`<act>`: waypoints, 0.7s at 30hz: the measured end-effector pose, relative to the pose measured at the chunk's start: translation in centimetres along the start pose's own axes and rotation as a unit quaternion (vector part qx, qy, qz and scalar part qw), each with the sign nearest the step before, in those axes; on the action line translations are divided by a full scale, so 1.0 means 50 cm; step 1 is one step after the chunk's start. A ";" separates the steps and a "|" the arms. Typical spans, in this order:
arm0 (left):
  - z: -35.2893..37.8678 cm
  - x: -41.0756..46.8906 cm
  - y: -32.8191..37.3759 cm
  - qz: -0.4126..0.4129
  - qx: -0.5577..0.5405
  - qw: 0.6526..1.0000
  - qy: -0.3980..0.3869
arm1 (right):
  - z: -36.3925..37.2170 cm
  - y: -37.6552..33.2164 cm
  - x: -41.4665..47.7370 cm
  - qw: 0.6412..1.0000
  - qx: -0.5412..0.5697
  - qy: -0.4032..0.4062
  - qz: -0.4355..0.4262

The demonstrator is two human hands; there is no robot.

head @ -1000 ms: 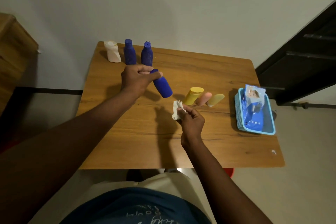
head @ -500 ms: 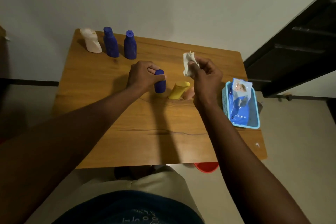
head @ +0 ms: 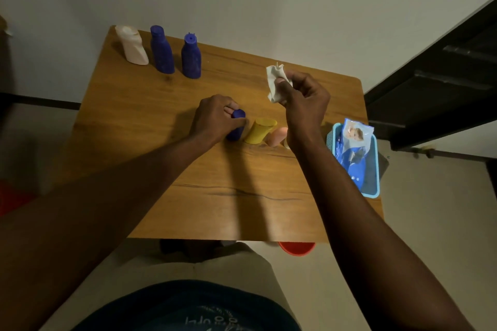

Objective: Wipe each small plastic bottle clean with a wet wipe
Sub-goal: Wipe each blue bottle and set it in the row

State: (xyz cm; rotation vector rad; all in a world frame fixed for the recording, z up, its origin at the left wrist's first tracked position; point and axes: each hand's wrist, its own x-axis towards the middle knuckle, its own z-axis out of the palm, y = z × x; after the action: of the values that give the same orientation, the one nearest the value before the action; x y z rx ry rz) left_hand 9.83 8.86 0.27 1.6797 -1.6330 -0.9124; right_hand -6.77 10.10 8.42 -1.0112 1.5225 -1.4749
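Note:
My left hand (head: 216, 118) grips a small blue bottle (head: 236, 126) that stands on the wooden table (head: 150, 115), just left of a yellow bottle (head: 260, 130) and a pink bottle (head: 277, 136). My right hand (head: 304, 105) is raised above those bottles and pinches a crumpled white wet wipe (head: 275, 83); it hides whatever stands right of the pink one. At the table's far left corner stand a white bottle (head: 131, 44) and two taller blue bottles (head: 162, 50) (head: 191, 56).
A light blue basket (head: 373, 169) at the table's right edge holds a blue and white wet-wipe pack (head: 353, 148). A dark door frame is at the right. Something red (head: 297, 248) shows under the table's near edge.
The blue bottle went from tilted in the air to upright on the table beside the yellow one. My right hand rose with the wipe from the table to above the bottles.

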 end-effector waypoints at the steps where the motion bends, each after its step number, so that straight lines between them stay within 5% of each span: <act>1: 0.001 0.000 0.002 0.001 0.003 1.000 0.000 | -0.001 0.000 0.002 1.000 -0.001 -0.002 0.000; 21: 0.006 -0.004 0.024 -0.009 0.063 0.998 -0.022 | -0.003 -0.021 0.027 0.999 -0.013 -0.034 -0.007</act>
State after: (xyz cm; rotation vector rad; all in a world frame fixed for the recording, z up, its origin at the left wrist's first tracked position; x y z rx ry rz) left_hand 8.89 8.99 1.08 1.7726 -1.7398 -0.8769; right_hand -7.38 8.90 9.48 -1.0787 1.4924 -1.4181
